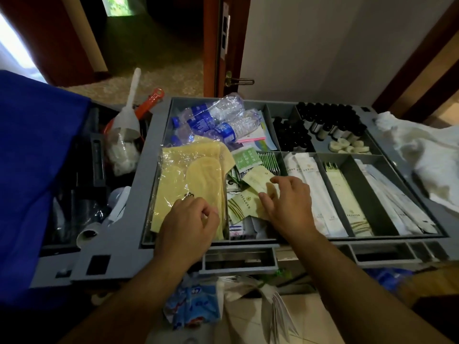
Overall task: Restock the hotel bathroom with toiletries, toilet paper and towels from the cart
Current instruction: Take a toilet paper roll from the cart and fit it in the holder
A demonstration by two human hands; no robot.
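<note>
over the grey cart tray [147, 175], the right hand [285, 203] pinches a pale green sachet [257, 180] between thumb and fingers, among other sachets in the middle front compartment. the left hand [191, 223] lies with curled fingers on the wrapped yellow slippers [188, 175] in the next compartment; whether it grips the wrap cannot be told. water bottles [218, 117] lie in the compartment behind.

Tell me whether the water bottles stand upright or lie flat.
Flat: the water bottles lie on their sides, piled in the cart tray, far left.
</note>
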